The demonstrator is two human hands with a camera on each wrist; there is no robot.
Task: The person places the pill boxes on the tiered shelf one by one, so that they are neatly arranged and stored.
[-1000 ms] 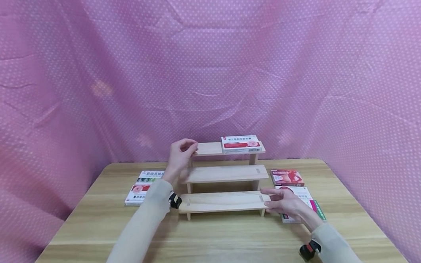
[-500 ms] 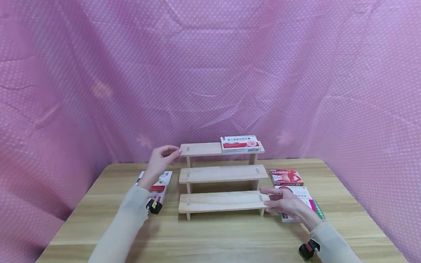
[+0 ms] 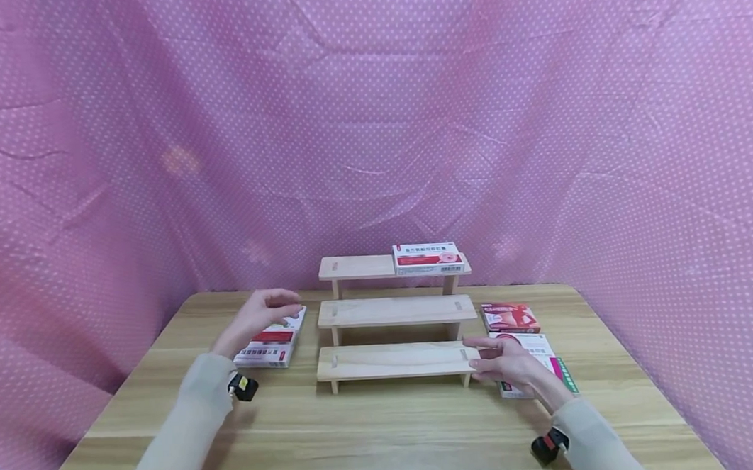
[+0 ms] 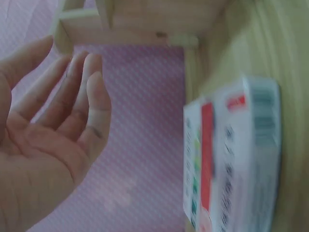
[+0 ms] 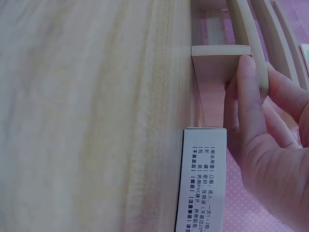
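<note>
A three-tier wooden display stand (image 3: pixel 392 362) stands mid-table. My right hand (image 3: pixel 511 364) pinches the right end of its lowest shelf; in the right wrist view the thumb and fingers (image 5: pixel 249 96) lie on either side of the board. To the left, my left hand (image 3: pixel 261 319) hovers with nothing in it, over white medicine boxes (image 3: pixel 264 354). The left wrist view shows its fingers loosely bent, apart from the boxes (image 4: pixel 231 159). On the right half of the top shelf lies a white-and-red medicine box (image 3: pixel 427 258).
Right of the stand lie a red medicine box (image 3: pixel 510 317) and white boxes (image 3: pixel 544 350), partly behind the right hand. A pink dotted curtain (image 3: pixel 370 122) hangs behind and beside the wooden table (image 3: pixel 387 440).
My left hand has moved from the top shelf's left end, leftward and down to above the left boxes. The right hand stays at the lowest shelf's end.
</note>
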